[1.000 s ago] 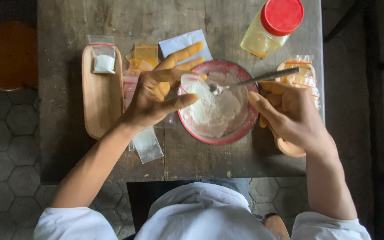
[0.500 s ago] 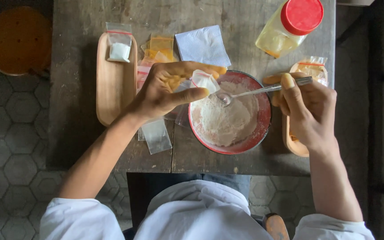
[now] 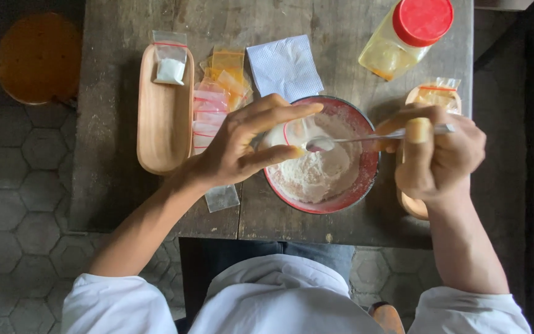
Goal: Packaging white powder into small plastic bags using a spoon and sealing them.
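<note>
1. The left hand (image 3: 242,148) pinches a small clear bag (image 3: 295,131) between thumb and fingers. It holds the bag right over the bowl (image 3: 371,167), so anything that falls out lands inside and not on the table.

2. The right hand (image 3: 437,154) is closed around the handle of a metal spoon (image 3: 341,141). The spoon lies flat across the bowl, and its round end meets the mouth of the bag. That looks like a way to scoop the powder out.

3. The bowl is red at the rim and has a heap of white flour (image 3: 313,176) in it. It sits near the front edge of the wooden table (image 3: 112,185), close to the person, so both hands reach it easily.

4. On the left is a long wooden tray (image 3: 162,133) with one small bag of white powder (image 3: 169,65) at its far end. Between the tray and the bowl lies a pile of small packets (image 3: 217,93), some orange, some pink. One flat clear packet (image 3: 222,198) lies near the front edge, under the left wrist.

5. Behind the bowl are a white paper napkin (image 3: 284,65) and a plastic jar with a red lid (image 3: 403,40), lying on its side.

6. A small wooden dish (image 3: 437,93) sits under the right hand, close to the table's right edge. There is little room on that side. The most open room is the bare wood at the left of the tray.
</note>
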